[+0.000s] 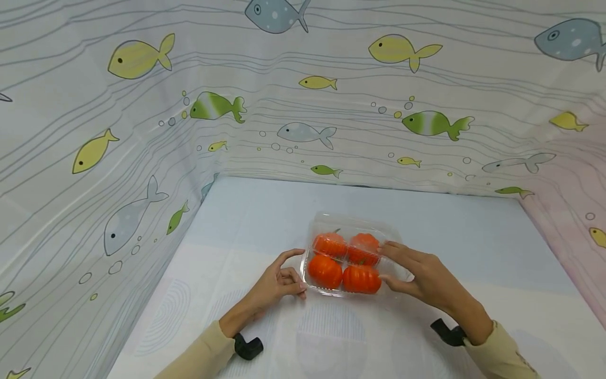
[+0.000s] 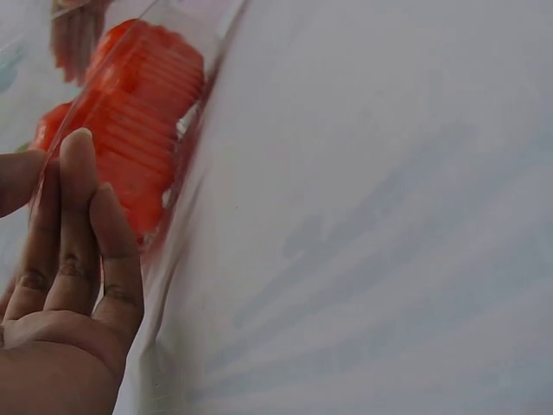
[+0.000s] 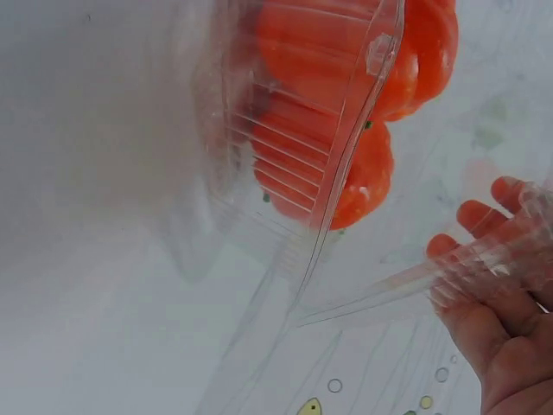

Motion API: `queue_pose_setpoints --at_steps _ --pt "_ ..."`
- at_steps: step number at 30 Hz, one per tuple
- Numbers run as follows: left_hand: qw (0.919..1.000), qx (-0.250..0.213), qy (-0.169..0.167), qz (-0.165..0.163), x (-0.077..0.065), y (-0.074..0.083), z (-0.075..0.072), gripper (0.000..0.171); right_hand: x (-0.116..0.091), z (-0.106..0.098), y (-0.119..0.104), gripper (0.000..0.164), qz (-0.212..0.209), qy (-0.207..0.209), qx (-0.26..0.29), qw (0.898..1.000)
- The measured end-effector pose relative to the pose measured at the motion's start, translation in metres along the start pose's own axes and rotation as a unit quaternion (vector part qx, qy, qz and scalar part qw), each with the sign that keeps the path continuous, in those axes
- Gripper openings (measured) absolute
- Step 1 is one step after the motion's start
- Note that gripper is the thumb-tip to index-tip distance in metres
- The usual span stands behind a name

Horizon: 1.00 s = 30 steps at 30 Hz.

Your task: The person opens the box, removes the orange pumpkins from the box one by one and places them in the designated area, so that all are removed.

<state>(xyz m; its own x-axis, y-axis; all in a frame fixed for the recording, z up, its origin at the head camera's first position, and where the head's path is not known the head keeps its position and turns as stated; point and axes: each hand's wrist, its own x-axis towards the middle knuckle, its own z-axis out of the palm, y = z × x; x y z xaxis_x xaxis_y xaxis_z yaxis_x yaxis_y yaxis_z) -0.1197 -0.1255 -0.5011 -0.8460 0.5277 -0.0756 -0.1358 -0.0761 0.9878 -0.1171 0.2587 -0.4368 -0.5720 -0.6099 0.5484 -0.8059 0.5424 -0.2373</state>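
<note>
A clear plastic clamshell box [image 1: 306,281] sits on the table with several ribbed, red-orange vegetables [image 1: 362,279] inside. They resemble tomatoes or small pumpkins, and a thin green stem shows on one. The box's transparent lid [image 1: 331,218] stands raised at the far side. My left hand [image 1: 279,281] pinches the left side of the box; in the left wrist view its fingers [image 2: 78,173] lie against the outside wall. My right hand [image 1: 421,271] holds the lid's right edge, and its fingertips [image 3: 442,246] show beside the plastic in the right wrist view.
The table [image 1: 227,221] has a pale cloth with circle patterns. A fish-print curtain [image 1: 265,68] surrounds the back and sides. Black straps [image 1: 248,347] cross both beige sleeves at the wrists.
</note>
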Motion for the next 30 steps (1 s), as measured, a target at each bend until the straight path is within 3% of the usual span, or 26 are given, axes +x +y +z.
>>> queue_pose_setpoints --at_steps 4,11,22,30 --pt "1.0 0.002 0.0 -0.003 0.001 0.0 -0.001 0.078 0.004 -0.003 0.001 0.059 -0.009 0.004 0.001 1.0" --pt "0.9999 0.006 0.003 -0.014 0.003 0.0 -0.002 0.077 0.008 -0.007 0.0 0.061 -0.012 0.058 -0.003 0.998" --pt "0.9997 0.015 -0.007 -0.018 0.004 0.001 -0.005 0.076 0.005 -0.018 0.002 0.058 0.037 0.118 -0.092 0.988" --pt "0.9998 0.014 -0.011 -0.011 0.005 -0.001 -0.007 0.078 0.007 -0.023 0.006 0.05 0.003 0.154 -0.071 0.986"
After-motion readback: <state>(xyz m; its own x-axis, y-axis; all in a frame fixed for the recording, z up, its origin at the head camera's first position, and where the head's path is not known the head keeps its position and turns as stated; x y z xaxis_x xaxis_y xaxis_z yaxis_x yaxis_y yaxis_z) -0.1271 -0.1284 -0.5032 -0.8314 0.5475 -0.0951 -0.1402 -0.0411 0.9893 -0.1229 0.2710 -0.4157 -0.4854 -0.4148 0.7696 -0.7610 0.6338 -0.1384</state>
